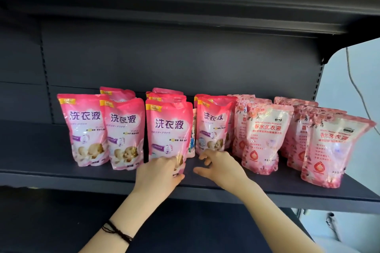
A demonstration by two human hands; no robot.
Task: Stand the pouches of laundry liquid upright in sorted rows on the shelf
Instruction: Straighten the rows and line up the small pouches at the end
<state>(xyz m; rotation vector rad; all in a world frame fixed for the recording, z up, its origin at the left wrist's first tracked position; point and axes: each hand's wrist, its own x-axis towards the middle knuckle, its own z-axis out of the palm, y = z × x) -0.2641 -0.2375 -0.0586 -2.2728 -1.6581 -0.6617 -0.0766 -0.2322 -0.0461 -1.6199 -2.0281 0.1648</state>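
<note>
Evidently squaring its base, the left hand point(160, 168) grips the foot of the pink pouch point(168, 129) near the middle of the shelf's point(51, 162) front edge. Judging by the frame, that low hold steadies it upright. The right hand point(220, 162) hovers just beside it, fingers spread and holding nothing, near the next pink pouch point(213, 125). Rose-print pouches point(265, 135) stand sorted toward the shelf's right end — one odd pouch point(192, 139) sits wedged between the pink rows.

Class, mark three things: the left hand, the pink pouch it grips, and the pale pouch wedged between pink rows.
left hand point(160, 172): head view, back of hand.
pink pouch point(168, 129): head view, front panel, centre.
pale pouch point(191, 137): head view, visible narrow strip.
</note>
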